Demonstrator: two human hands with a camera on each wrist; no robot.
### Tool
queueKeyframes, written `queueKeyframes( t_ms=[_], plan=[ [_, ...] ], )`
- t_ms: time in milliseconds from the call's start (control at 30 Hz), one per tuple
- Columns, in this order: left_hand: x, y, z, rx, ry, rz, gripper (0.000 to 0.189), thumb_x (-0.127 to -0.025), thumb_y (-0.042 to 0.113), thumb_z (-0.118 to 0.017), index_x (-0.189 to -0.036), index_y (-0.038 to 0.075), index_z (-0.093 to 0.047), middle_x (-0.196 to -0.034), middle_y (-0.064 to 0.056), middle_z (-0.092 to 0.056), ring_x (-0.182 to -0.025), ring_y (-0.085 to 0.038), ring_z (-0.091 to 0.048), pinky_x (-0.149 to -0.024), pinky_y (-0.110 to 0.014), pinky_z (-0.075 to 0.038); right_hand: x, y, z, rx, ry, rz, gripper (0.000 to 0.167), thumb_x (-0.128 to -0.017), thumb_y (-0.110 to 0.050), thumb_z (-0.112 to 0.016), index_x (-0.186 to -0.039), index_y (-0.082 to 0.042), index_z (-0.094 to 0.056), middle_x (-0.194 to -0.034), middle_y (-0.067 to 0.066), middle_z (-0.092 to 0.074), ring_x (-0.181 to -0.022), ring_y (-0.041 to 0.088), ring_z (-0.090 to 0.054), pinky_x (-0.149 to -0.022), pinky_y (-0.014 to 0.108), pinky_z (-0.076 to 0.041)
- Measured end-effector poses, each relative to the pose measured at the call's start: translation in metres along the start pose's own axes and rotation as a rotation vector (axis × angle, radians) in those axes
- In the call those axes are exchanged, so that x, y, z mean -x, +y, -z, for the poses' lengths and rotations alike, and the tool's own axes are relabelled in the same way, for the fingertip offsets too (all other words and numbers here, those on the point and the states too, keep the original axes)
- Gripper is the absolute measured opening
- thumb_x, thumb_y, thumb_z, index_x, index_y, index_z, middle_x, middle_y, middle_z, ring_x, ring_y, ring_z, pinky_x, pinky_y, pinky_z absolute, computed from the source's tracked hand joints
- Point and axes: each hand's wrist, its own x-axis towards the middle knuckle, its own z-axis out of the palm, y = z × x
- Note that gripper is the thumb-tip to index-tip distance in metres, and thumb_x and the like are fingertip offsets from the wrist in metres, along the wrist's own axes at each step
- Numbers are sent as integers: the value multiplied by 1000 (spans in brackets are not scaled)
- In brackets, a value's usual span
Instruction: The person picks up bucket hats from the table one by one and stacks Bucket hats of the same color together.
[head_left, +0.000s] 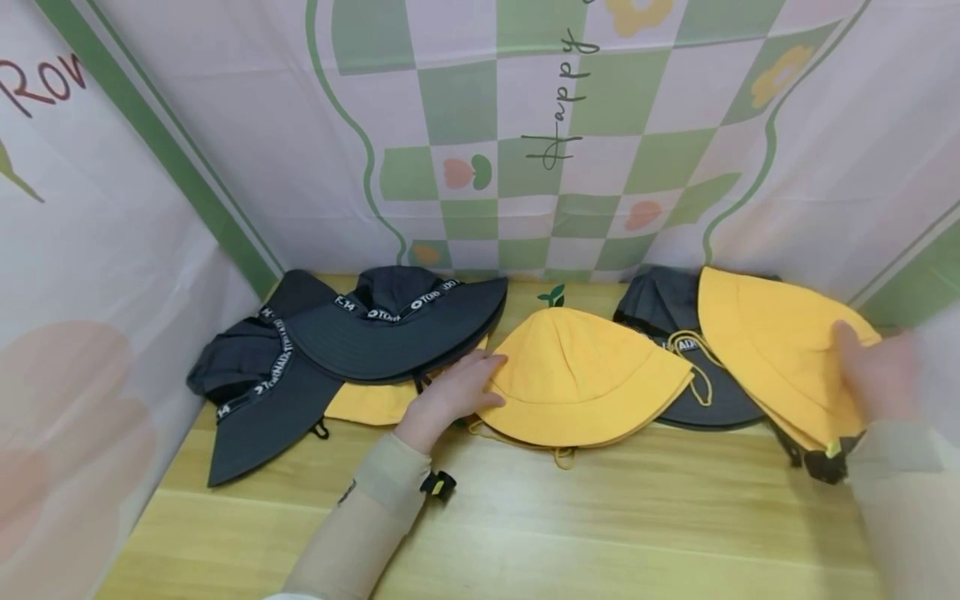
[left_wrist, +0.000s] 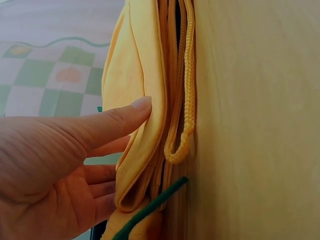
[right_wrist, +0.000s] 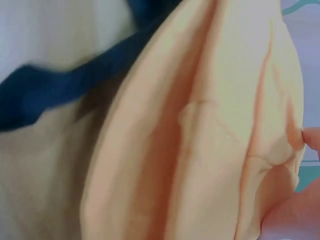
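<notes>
My left hand (head_left: 453, 393) touches the left side of a yellow bucket hat (head_left: 573, 367) lying on the table, a green sprout on its top. In the left wrist view, the thumb (left_wrist: 125, 115) rests on the hat's folded fabric and the other fingers reach behind it; a yellow cord loop hangs alongside. On the right, my blurred right hand (head_left: 885, 375) grips the edge of another yellow hat (head_left: 780, 346), which is tilted over a dark hat (head_left: 705, 404). The right wrist view shows that yellow hat's creased fabric (right_wrist: 215, 150) close up, fingertips at its right edge.
At the left, two dark bucket hats with lettered bands, the upper one (head_left: 390, 342) and the lower one (head_left: 273, 408), overlap on the wooden table (head_left: 570, 533). A yellow brim (head_left: 371, 403) shows beneath them. Printed cloth (head_left: 525, 100) hangs behind and at the sides.
</notes>
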Motion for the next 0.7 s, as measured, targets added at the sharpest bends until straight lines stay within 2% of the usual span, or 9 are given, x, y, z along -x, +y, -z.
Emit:
queueKeyframes(
  t_ms=[167, 367, 467, 500, 533, 567, 600, 633, 700],
  plan=[
    [0, 2, 0, -4, -21, 18, 68, -99, 33, -62, -157, 14, -32, -163, -13, -32, -153, -29, -26, -123, -44, -28, 3, -14, 9, -61, 54, -5, 92, -99, -55, -36, -156, 8, -1, -162, 35, -6, -147, 57, -15, -119, 67, -18],
    [1, 1, 0, 3, -15, 22, 69, -100, 33, -60, -159, 14, -28, -165, -14, -28, -154, -30, -23, -124, -44, -26, 5, -40, 15, -109, 140, 27, 81, -98, -59, -40, -160, -12, -21, -166, 16, -20, -148, 34, -29, -122, 53, -27],
    [1, 1, -2, -4, -6, 12, 70, -100, 33, -60, -159, 12, -27, -165, -15, -27, -155, -31, -22, -124, -45, -26, 10, -55, 17, -63, 178, 88, 76, -98, -59, -40, -157, -13, -30, -161, 11, -35, -127, 18, -52, -107, 35, -46],
    [0, 0, -2, -3, -5, 10, 70, -100, 33, -60, -159, 12, -27, -165, -15, -26, -155, -31, -21, -124, -45, -25, 13, -60, 17, -49, 189, 111, 75, -98, -58, -39, -157, -13, -32, -160, 8, -37, -126, 13, -53, -105, 31, -46],
    [0, 0, -3, -3, -3, 8, 70, -100, 33, -59, -159, 12, -27, -165, -15, -26, -155, -31, -20, -125, -45, -24, 15, -65, 18, -35, 207, 144, 72, -99, -57, -40, -155, -12, -37, -156, 6, -43, -114, 5, -55, -98, 24, -46],
    [0, -1, -3, -3, -2, 5, 70, -101, 33, -59, -159, 12, -27, -165, -15, -25, -155, -31, -19, -125, -45, -24, 18, -71, 18, -23, 221, 168, 70, -99, -55, -40, -154, -11, -39, -154, 5, -45, -111, 3, -54, -97, 23, -46],
    [-1, -1, -4, -3, -1, 4, 70, -101, 33, -59, -159, 12, -27, -165, -15, -25, -155, -31, -19, -125, -45, -24, 21, -76, 19, -18, 228, 201, 68, -100, -52, -39, -153, -9, -40, -154, 6, -46, -112, 4, -55, -98, 22, -45],
    [-1, -1, -4, -2, -1, 3, 70, -101, 33, -59, -159, 12, -27, -165, -15, -25, -155, -31, -18, -125, -45, -24, 23, -81, 19, -20, 236, 227, 66, -101, -49, -39, -152, -8, -40, -154, 7, -45, -120, 9, -55, -105, 25, -44],
    [-2, -2, -5, -2, 1, 1, 70, -101, 33, -59, -159, 12, -27, -165, -15, -25, -155, -31, -18, -125, -45, -23, 28, -91, 20, -23, 254, 261, 64, -103, -46, -36, -153, -7, -38, -160, 11, -38, -142, 23, -43, -120, 38, -32]
  ],
)
